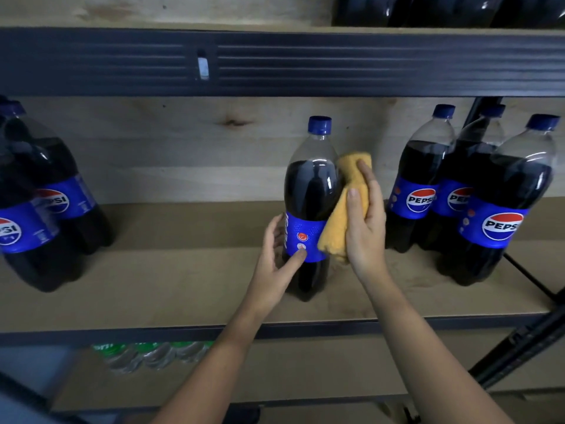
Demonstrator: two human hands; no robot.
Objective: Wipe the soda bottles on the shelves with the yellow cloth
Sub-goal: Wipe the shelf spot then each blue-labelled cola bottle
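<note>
Wooden shelf [183,270] with dark metal rails, Pepsi bottles grouped at frame left and right.
At centre, the left hand [275,258] wraps the lone Pepsi bottle [310,191] at its label, probably steadying it, thumb across the front; the right hand [365,221], wrist upright, grips the bunched yellow cloth [342,209] against the bottle's right side.

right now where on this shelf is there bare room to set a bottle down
Widest bare shelf board lies between the left bottles and the middle bottle. Right of the yellow cloth the gap is narrow; the right bottles stand crowded.
</note>
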